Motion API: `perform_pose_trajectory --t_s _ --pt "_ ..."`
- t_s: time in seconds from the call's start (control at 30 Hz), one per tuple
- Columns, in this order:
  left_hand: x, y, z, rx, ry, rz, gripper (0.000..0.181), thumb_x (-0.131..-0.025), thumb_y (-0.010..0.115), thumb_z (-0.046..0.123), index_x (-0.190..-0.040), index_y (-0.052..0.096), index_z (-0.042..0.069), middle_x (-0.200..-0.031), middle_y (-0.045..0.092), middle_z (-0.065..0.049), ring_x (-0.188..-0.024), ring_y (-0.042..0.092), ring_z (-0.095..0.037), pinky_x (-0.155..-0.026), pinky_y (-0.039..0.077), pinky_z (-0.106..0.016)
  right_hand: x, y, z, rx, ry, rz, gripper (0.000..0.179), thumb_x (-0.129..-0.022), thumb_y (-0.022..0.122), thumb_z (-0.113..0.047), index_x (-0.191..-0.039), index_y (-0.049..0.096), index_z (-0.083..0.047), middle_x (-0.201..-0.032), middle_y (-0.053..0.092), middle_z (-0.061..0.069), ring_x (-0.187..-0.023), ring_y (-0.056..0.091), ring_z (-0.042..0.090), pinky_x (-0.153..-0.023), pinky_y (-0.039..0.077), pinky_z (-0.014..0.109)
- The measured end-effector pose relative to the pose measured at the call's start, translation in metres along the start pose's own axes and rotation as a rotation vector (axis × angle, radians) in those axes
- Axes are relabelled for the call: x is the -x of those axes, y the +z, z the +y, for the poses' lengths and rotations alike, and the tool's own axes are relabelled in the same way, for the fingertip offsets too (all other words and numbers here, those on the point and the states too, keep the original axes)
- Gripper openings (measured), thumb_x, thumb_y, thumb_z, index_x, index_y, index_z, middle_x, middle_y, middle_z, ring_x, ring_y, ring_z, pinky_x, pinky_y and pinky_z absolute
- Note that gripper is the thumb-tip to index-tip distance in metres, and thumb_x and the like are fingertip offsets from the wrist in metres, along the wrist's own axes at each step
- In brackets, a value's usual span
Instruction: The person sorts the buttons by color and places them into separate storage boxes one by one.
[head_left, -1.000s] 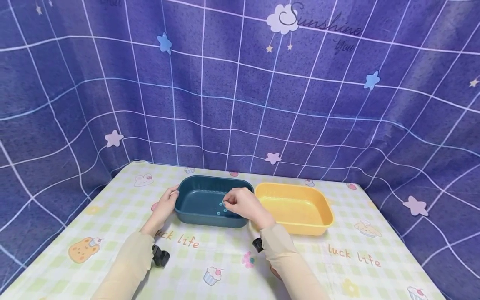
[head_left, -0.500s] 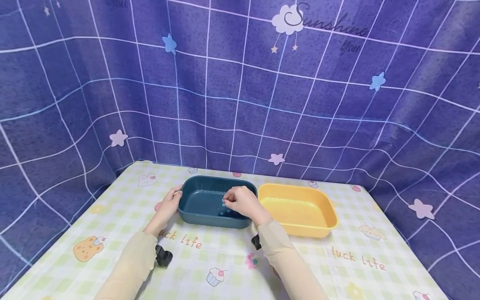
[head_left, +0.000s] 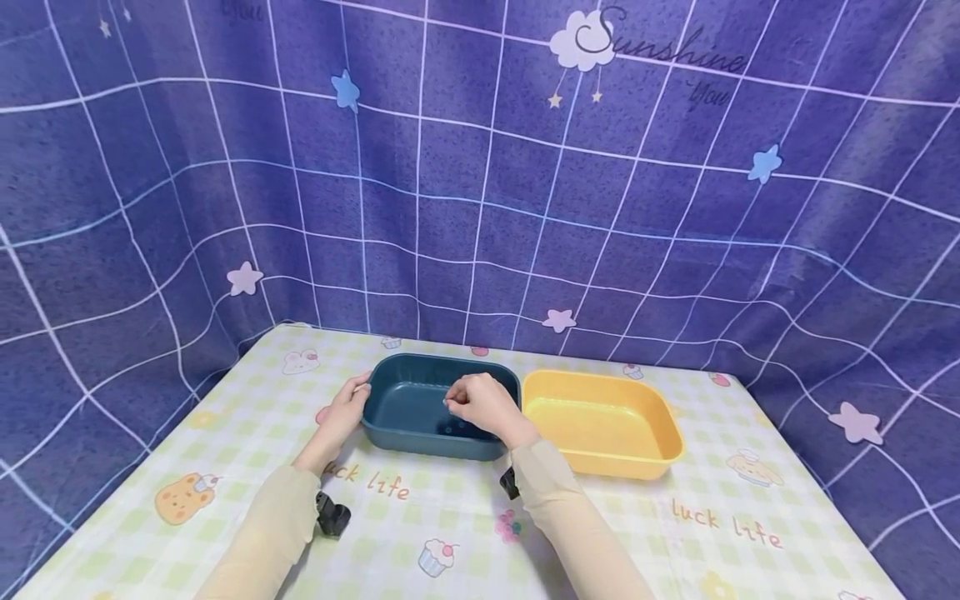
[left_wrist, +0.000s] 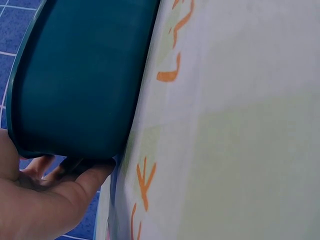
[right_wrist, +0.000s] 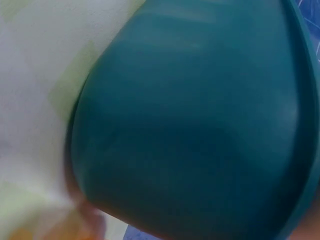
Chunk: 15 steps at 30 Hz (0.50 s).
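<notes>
My left hand (head_left: 348, 411) holds the left end of a dark teal plastic basin (head_left: 442, 443). In the left wrist view its fingers (left_wrist: 92, 179) touch the basin's outer wall near the base, and part of the hand is by the rim. My right hand (head_left: 483, 404) is over the right part of the basin, thumb and forefinger together. A tiny light-blue piece (head_left: 447, 402) shows at these fingertips, pinched; its kind is too small to tell. Several small round blue pieces (head_left: 449, 430) lie on the basin floor below, in shadow. The right wrist view shows mostly the basin's outer wall (right_wrist: 190, 120).
A yellow basin (head_left: 600, 417) stands right beside the teal one. Both rest on a table with a green-checked cartoon cloth (head_left: 375, 533). A purple-blue curtain (head_left: 450, 208) hangs behind and at the sides. Each wrist bears a black camera (head_left: 332, 515).
The view has shifted slightly, so the scene sits a little farther right. My right hand has come slightly left relative to the basin, its fingertips still together. My left hand stays at the basin's end.
</notes>
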<state>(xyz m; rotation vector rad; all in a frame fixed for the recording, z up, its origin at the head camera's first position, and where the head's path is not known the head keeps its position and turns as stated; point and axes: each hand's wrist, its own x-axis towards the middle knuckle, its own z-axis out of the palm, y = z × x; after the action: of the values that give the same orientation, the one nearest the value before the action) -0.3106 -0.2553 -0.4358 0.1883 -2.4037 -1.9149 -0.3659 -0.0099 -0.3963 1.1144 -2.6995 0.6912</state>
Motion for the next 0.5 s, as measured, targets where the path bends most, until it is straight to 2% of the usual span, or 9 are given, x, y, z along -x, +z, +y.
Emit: perform_pose_trajectory --t_s 0.5 --pt "-0.0009 0.0003 -0.0028 -0.002 -0.015 0.000 0.049 -0.103 0.029 0.027 -0.149 0.023 0.012 -0.151 0.025 -0.021 -0.137 0.028 -0.039 -0.105 0.036 -0.054 -0.0035 0.0034 -0.0038 0.012 0.045 -0.010 0.010 -0.086 0.067 -0.025 -0.087 0.074 -0.018 -0.081 0.070 -0.006 -0.070 0.061 0.003 -0.066 0.051 0.020"
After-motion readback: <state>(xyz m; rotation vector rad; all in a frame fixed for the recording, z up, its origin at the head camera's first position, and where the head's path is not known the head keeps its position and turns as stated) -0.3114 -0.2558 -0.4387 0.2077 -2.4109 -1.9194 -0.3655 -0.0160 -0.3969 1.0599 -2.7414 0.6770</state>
